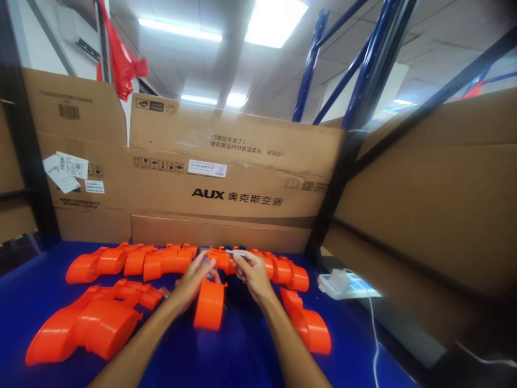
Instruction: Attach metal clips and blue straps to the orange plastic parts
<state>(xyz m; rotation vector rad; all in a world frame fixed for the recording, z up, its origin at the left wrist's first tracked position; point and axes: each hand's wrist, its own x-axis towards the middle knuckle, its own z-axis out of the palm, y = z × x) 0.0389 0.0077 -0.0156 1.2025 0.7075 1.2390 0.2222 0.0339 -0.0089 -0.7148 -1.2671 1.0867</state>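
Observation:
My left hand [197,277] is closed on an orange plastic part [218,259], its thumb and fingers along the upper end. A wide curved orange piece [209,306] hangs just below that hand; whether it belongs to the same part I cannot tell. My right hand [252,272] pinches a small thin pale strip [234,252] between thumb and forefinger, at the top right of the held part. The strip's kind is too small to make out. Both hands are close together over the middle of the blue tabletop [177,355].
Rows of similar orange parts [113,261] run along the back. More orange parts [84,323] lie front left, and another pair [307,323] front right. A white power strip [349,284] with a cable sits at right. Cardboard panels [234,178] and a dark post [331,205] bound the table.

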